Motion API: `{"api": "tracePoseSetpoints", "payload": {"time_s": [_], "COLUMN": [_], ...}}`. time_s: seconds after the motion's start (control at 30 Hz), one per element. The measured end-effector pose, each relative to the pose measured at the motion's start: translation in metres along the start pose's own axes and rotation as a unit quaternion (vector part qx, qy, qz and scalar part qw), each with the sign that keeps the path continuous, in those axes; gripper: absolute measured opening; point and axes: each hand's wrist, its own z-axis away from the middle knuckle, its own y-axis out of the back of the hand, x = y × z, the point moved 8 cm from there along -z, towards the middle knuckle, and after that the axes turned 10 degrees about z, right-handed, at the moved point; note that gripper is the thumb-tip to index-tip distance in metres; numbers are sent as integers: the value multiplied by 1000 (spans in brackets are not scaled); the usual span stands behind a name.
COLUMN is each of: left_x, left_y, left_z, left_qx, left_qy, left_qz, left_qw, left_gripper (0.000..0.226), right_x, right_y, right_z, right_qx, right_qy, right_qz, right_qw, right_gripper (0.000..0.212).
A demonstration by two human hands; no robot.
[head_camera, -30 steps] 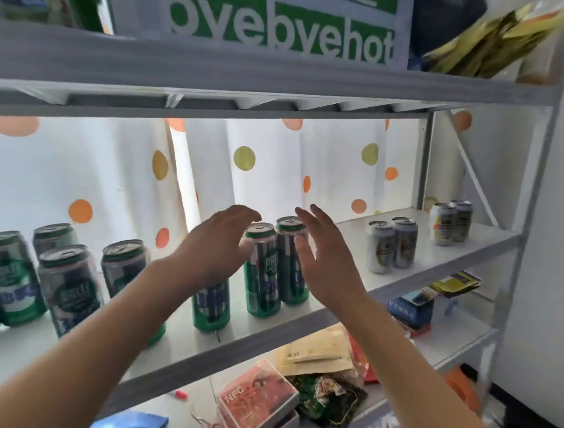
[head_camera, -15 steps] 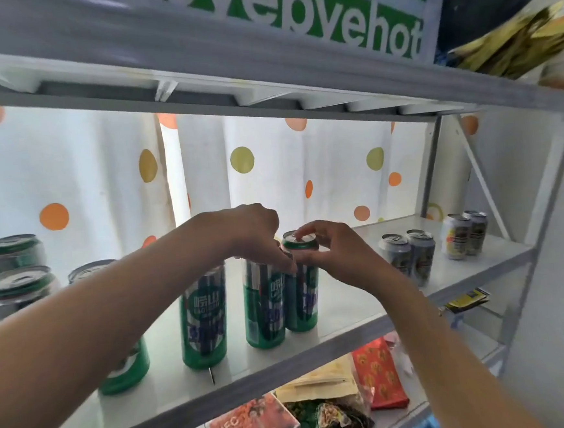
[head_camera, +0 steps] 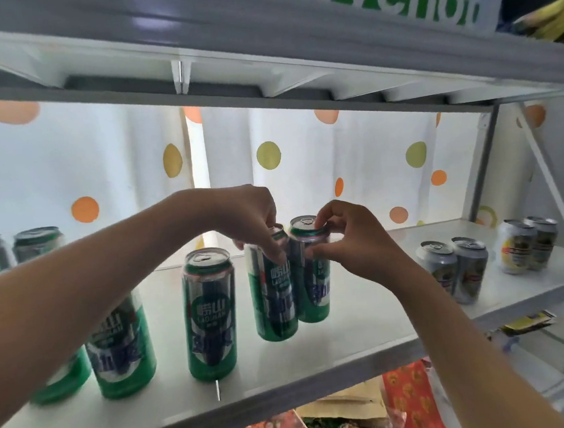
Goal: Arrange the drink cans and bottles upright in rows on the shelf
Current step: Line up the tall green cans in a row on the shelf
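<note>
My left hand [head_camera: 251, 223] was curled over the top of a tall green can [head_camera: 273, 292], fingers wrapped down its near side and gripping it by the rim. My right hand [head_camera: 350, 242] pinched the rim of the second green can [head_camera: 312, 279], thumb on the side facing me and fingers hooked over the lid. The two cans stood upright and touching each other between my hands, on the white shelf [head_camera: 350, 323], the right-hand one slightly farther back.

Just left of my left hand, a third green can [head_camera: 210, 312] stood upright by itself, apart from the pair. Under my left forearm another green can [head_camera: 122, 348] stood near the shelf's front edge, with more green cans beyond it that my arm partly hid. Farther left and toward the back, two more cans [head_camera: 36, 243] showed blurred.

To the right of my right hand, well apart, a pair of silver cans [head_camera: 455, 269] stood side by side and touching. Beyond them, a pair of pale yellow-labelled cans [head_camera: 527, 245] stood close together.
</note>
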Motion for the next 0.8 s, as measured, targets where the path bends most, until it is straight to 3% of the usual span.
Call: {"api": "tracePoseSetpoints", "payload": {"time_s": [0.23,0.5,0.8], "left_x": [-18,-79,-156], "left_y": [66,122,148], "left_z": [11,58,101], "left_qx": [147,251,304], "left_qy": [-26,37,123], "left_qz": [-28,-9,17], "left_qw": [988,967,945], "left_gripper": [42,50,55], "right_x": [-32,-78,-119], "right_y": [10,-13,-60], "right_z": [-42,-62,-93], "right_qx": [71,127,81], "right_qy": [80,159,202], "right_qz": [-12,-89,-154], "right_qw": [994,975,964], "right_gripper": [36,40,39]}}
